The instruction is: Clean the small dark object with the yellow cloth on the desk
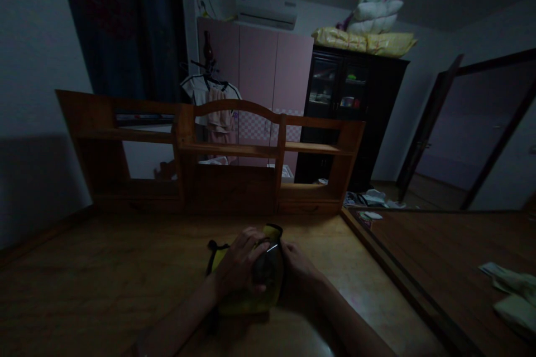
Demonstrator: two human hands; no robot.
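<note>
A yellow pouch-like bag (247, 298) with black trim and a dark strap lies on the wooden desk (104, 284) in front of me. My left hand (238, 265) curls over its top left side, fingers closed on the bag. My right hand (298, 273) presses against its right side, fingers bent around the edge. Between the two hands a dark, shiny part of the bag (268, 270) shows. The room is dim, so the small details of the bag are hard to make out.
A low wooden shelf unit (218, 150) stands along the desk's far edge. Behind it are a pink wardrobe (259, 78), hanging clothes (213, 106) and a dark cabinet (347, 100) with bedding on top. Papers and cloth (513, 290) lie on the floor at right.
</note>
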